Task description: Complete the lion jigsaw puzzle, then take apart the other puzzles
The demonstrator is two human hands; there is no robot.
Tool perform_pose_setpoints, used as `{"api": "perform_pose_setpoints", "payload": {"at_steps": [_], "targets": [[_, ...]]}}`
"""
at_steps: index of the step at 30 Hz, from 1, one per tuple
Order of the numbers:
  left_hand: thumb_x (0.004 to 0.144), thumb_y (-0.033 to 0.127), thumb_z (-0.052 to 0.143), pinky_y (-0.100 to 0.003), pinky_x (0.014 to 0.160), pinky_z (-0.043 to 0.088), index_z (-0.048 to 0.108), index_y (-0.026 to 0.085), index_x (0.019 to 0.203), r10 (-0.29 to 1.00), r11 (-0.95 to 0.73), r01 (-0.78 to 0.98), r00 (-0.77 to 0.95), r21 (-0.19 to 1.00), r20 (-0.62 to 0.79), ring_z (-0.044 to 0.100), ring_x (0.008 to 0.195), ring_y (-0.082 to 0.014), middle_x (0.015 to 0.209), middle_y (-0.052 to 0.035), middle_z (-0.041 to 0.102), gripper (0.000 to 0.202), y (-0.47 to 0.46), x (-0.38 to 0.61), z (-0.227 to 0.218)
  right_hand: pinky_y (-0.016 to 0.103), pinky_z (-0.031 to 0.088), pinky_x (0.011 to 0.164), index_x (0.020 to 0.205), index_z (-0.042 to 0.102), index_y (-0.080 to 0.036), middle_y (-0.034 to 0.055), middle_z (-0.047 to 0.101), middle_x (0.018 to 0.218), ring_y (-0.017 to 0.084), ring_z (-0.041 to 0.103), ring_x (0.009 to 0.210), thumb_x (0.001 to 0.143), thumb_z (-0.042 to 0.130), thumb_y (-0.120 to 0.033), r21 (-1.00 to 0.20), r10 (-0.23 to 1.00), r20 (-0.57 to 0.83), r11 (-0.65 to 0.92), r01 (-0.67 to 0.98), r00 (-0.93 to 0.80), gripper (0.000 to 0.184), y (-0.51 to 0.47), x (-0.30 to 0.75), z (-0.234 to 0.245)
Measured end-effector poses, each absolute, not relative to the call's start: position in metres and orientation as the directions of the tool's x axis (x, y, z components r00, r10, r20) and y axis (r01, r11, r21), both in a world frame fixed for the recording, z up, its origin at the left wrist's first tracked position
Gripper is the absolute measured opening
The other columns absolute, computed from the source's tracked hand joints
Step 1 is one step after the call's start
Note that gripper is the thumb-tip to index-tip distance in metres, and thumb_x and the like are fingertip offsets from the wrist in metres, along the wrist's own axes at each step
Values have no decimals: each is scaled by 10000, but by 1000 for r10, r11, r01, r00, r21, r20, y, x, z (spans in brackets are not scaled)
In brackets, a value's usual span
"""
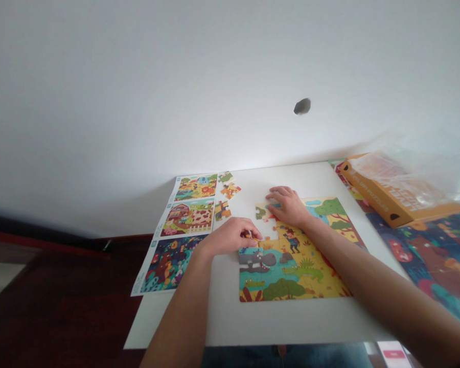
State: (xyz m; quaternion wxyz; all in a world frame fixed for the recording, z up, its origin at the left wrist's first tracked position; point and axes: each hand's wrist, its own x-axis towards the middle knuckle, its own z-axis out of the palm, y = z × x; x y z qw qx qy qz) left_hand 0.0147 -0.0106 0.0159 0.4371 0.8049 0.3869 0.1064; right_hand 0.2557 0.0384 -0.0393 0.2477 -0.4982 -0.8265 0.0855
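A jigsaw puzzle with a hippo, crocodiles and trees lies partly joined on the white table. My left hand is at its upper left edge, thumb and fingers closed on a small puzzle piece that they mostly cover. My right hand lies over the puzzle's top edge, fingers stretched and apart. Near its fingertips is a green and cream puzzle piece. Between the hands the white table shows through a gap in the picture.
Several loose puzzle pieces lie beyond my left hand. A picture sheet with three scenes is at the left. At the right, an orange box and clear plastic rest on a dark finished puzzle. A wall stands behind.
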Motion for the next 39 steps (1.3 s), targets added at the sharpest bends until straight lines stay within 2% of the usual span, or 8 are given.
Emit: {"api": "perform_pose_setpoints", "payload": {"at_steps": [10, 17, 21, 24, 27, 32, 39], "targets": [[804, 272, 683, -224, 687, 450, 776, 210, 949, 744, -298, 519, 652, 801, -145, 604, 765, -133, 929, -43, 695, 183, -9, 14, 14, 460, 391, 1012, 1146, 673, -237, 98, 587, 1292, 293, 483, 1213, 880, 578, -342, -393, 866, 323, 489, 778, -381, 301, 39, 255, -40], [774, 256, 704, -222, 668, 441, 775, 187, 933, 713, -256, 563, 659, 786, -239, 596, 744, -133, 907, -45, 695, 188, -11, 19, 15, 466, 390, 1006, 1137, 677, -239, 98, 587, 1288, 298, 485, 1209, 878, 582, -339, -396, 866, 327, 489, 777, -378, 294, 39, 256, -40], [772, 269, 712, -221, 708, 442, 773, 201, 943, 689, -338, 546, 698, 767, -193, 601, 781, -138, 906, -38, 690, 194, -12, 20, 18, 463, 390, 1008, 1136, 676, -240, 95, 586, 1286, 294, 487, 1209, 880, 581, -342, -397, 864, 330, 492, 775, -379, 292, 39, 256, -41], [766, 301, 725, -225, 739, 436, 768, 203, 927, 727, -383, 564, 673, 732, -138, 595, 797, -135, 921, -34, 672, 193, -11, 17, 17, 462, 392, 1004, 1140, 674, -244, 96, 585, 1285, 295, 485, 1208, 880, 584, -350, -398, 861, 337, 498, 771, -382, 295, 40, 256, -43], [751, 337, 733, -217, 683, 421, 745, 179, 824, 766, -337, 609, 621, 719, -167, 577, 735, -123, 836, -17, 643, 175, -11, 16, 14, 462, 390, 1008, 1138, 676, -247, 96, 586, 1283, 295, 481, 1210, 877, 589, -347, -400, 858, 343, 501, 768, -381, 293, 41, 257, -44], [705, 344, 754, -202, 549, 332, 700, 174, 763, 704, -298, 640, 648, 708, -290, 454, 569, -85, 602, 51, 526, 187, -16, 22, 13, 469, 400, 996, 1136, 678, -244, 95, 589, 1277, 301, 484, 1205, 873, 593, -345, -403, 862, 340, 495, 770, -377, 294, 40, 256, -42], [706, 323, 741, -190, 549, 339, 678, 172, 710, 687, -306, 656, 654, 690, -317, 491, 572, -82, 612, 42, 589, 164, -19, 28, 15, 469, 415, 988, 1146, 674, -232, 100, 603, 1236, 291, 514, 1157, 861, 592, -309, -439, 854, 367, 509, 740, -370, 306, 43, 257, -45]]}}
